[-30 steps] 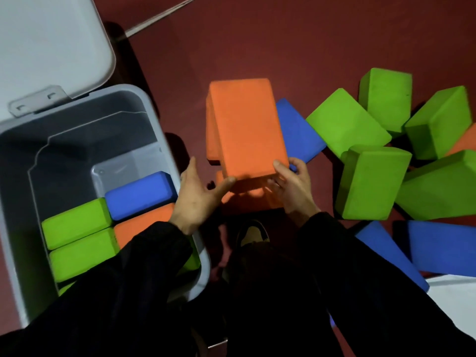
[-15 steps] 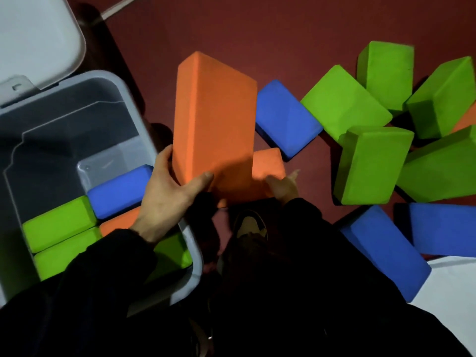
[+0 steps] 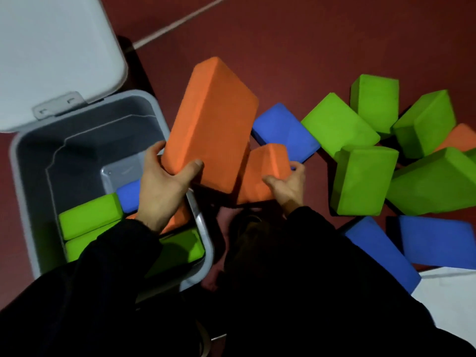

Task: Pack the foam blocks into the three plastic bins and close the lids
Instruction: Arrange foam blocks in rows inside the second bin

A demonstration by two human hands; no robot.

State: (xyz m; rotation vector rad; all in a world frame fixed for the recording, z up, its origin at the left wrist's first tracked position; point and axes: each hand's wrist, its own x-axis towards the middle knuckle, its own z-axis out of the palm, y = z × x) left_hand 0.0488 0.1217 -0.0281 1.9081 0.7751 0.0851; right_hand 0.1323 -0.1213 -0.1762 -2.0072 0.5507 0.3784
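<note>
My left hand grips the near end of a large orange foam block, held tilted above the right rim of the grey plastic bin. My right hand holds a second orange block just to the right, low over the floor. Inside the bin lie green blocks, a blue block and an orange one, partly hidden by my left arm. The bin's lid stands open at the back.
Several green blocks and blue blocks lie scattered on the dark red floor to the right. A white surface shows at the lower right. My shoe is between the bin and the pile.
My left hand has carried the big orange block leftward to the bin's rim. My right hand has taken hold of the second orange block and lifted it.
</note>
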